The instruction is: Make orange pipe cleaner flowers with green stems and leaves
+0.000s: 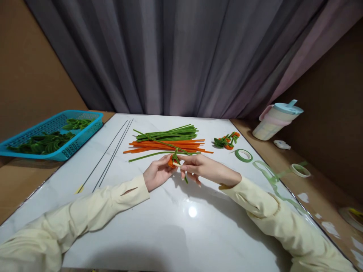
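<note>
My left hand (pixel 159 172) is closed around a small orange pipe-cleaner ball with a green top (pixel 171 162), near the middle of the table. My right hand (pixel 200 169) meets it from the right, fingers pinched on a short pale stick (pixel 177 164) whose end is against or just in front of the ball. A green pipe-cleaner end (pixel 186 179) pokes out below the right fingers; what it joins is hidden. Just beyond both hands lie orange pipe cleaners (pixel 170 145) and green pipe cleaners (pixel 170 133), with a few green ones lying loose across and in front.
A blue basket (pixel 82 138) of green pipe-cleaner leaves stands left. Thin dark wires (pixel 113 155) lie beside it. Finished-looking orange and green pieces (pixel 228 140), green tape (pixel 244 155) and a loose tape strip (pixel 273 181) lie right. A lidded cup (pixel 273 122) stands back right.
</note>
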`<action>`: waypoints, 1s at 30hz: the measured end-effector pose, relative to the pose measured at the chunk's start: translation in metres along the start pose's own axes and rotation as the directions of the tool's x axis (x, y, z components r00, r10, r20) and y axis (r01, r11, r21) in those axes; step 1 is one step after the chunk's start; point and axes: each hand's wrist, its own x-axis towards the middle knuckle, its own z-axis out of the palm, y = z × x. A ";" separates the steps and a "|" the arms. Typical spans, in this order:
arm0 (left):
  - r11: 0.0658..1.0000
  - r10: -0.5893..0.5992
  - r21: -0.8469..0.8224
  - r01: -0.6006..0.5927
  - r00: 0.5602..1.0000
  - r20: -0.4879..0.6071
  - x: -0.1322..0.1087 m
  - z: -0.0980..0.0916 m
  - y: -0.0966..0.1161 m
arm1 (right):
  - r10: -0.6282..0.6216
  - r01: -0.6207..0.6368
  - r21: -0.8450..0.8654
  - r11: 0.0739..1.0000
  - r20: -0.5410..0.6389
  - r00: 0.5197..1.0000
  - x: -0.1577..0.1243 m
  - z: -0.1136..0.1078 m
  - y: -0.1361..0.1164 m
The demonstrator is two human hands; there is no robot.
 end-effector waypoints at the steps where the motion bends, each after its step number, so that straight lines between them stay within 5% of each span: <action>1: 1.000 -0.007 0.006 0.007 1.000 -0.007 0.000 0.000 0.000 | -0.011 0.011 -0.033 0.999 0.001 1.000 -0.001 -0.002 0.000; 9: 0.999 0.011 0.046 -0.010 1.000 -0.028 0.001 -0.002 0.001 | -0.094 0.086 -0.144 0.986 -0.046 0.995 0.000 0.000 0.007; 17: 0.994 0.038 0.100 -0.033 0.998 -0.049 0.001 0.002 0.001 | -0.036 -0.002 -0.292 0.956 -0.123 0.992 -0.003 0.003 -0.004; 30: 0.982 0.039 0.186 -0.030 0.998 -0.044 -0.001 0.004 0.002 | -0.325 0.157 -0.620 0.769 -0.168 0.931 0.001 0.011 0.004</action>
